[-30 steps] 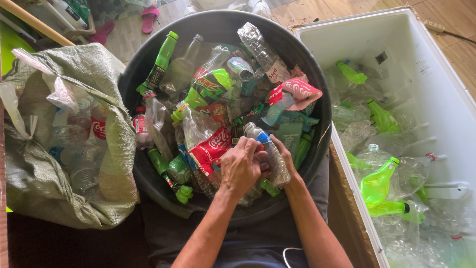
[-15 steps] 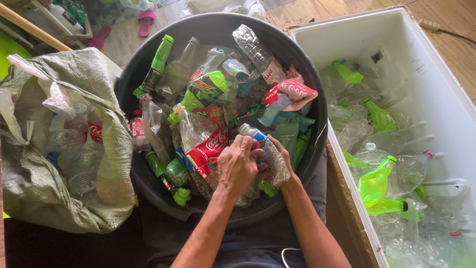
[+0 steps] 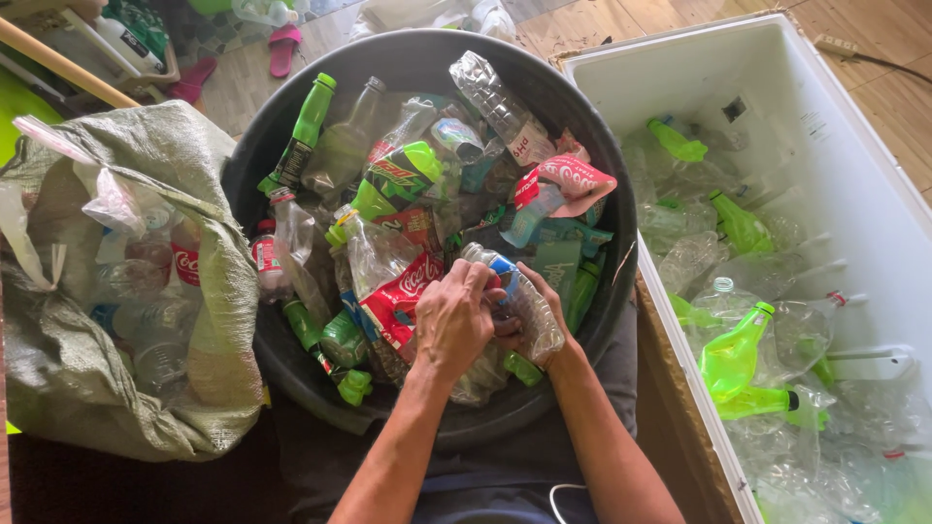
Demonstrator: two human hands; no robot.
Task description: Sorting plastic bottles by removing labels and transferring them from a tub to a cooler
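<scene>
Both my hands meet over the near side of a big black tub [image 3: 291,126] full of crushed plastic bottles. My right hand [image 3: 544,335] grips a clear plastic bottle with a blue label [image 3: 519,291], holding it slanted with its neck toward the upper left. My left hand [image 3: 454,320] is closed over the neck end of that same bottle, fingers wrapped around the label area. A clear bottle with a red label [image 3: 393,281] lies just left of my hands.
A white box [image 3: 680,78] on the right holds several green and clear bottles. A grey-green woven sack [image 3: 184,175] with clear bottles stands on the left. Wooden floor, a pink sandal [image 3: 284,44] and a wooden stick [image 3: 68,68] lie beyond.
My hands and the blue-labelled bottle stay in about the same spot over the tub; my left fingers have shifted slightly on the bottle's neck end.
</scene>
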